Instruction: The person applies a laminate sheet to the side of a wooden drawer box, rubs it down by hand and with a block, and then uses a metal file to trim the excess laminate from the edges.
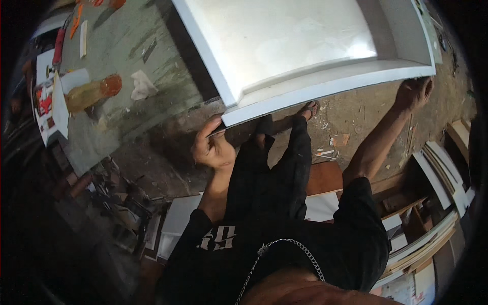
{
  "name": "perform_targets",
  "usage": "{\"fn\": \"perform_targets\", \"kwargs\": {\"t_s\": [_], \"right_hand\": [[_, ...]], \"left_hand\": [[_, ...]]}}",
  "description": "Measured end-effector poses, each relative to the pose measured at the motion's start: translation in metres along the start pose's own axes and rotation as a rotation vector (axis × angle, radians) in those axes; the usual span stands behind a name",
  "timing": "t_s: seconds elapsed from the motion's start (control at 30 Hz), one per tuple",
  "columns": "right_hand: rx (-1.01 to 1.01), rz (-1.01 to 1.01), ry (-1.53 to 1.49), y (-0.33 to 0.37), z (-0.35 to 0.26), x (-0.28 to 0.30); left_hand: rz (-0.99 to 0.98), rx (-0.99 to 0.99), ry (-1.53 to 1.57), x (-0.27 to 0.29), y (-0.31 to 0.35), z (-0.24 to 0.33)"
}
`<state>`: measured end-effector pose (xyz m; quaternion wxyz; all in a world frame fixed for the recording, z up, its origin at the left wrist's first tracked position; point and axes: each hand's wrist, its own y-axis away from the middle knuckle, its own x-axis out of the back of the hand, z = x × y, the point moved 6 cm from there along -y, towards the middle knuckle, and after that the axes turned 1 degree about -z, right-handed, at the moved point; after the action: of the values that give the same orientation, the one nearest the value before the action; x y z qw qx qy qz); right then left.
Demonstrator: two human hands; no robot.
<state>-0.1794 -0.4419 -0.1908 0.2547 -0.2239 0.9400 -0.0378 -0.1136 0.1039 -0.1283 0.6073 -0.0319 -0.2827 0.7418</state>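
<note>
A white shallow open box (335, 84), like a drawer or cabinet shell with raised sides, spans the upper middle of the head view. My left hand (216, 147) has its fingers curled at the near left corner, partly under the edge. At the near right corner my right hand (416, 94) grips the lower edge, its fingertips hidden beneath. The box sits tilted in front of my body, with its far end cut off by the frame.
A worn grey-green worktable (162, 56) stands at left, bearing a yellowish bottle (84, 96), crumpled white paper (143, 85) and a thin wood strip (83, 39). Stacked boards (437, 168) lean at lower right. Scraps litter the floor (351, 112) near a brown panel (325, 177).
</note>
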Motion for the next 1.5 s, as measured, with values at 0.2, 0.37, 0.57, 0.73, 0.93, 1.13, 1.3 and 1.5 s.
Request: {"fn": "perform_targets", "kwargs": {"t_s": [0.2,0.37,0.57,0.73,0.93,1.13,1.3,1.5], "right_hand": [[0.01,-0.027,-0.03,-0.007,0.001,0.003],[0.038,-0.018,0.0,-0.009,-0.001,0.001],[0.028,0.022,0.024,-0.009,-0.004,-0.001],[-0.009,0.039,0.043,-0.011,0.0,0.006],[0.062,0.045,0.092,-0.004,-0.006,-0.002],[0.073,-0.049,-0.016,-0.009,-0.008,-0.005],[0.114,0.002,-0.019,-0.008,0.001,-0.003],[0.153,-0.096,-0.039,-0.01,0.005,0.009]], "left_hand": [[-0.075,-0.059,-0.031,-0.002,-0.005,0.002],[-0.088,-0.105,0.023,-0.006,-0.008,0.004],[-0.124,-0.157,-0.029,-0.008,-0.013,0.011],[-0.11,-0.142,0.01,-0.007,-0.013,0.008],[-0.126,-0.181,-0.026,-0.007,-0.014,0.008],[-0.147,-0.212,-0.002,-0.004,-0.006,0.002],[-0.136,-0.198,-0.101,0.0,-0.008,0.0],[-0.302,-0.173,0.033,-0.002,-0.021,-0.003]]}}
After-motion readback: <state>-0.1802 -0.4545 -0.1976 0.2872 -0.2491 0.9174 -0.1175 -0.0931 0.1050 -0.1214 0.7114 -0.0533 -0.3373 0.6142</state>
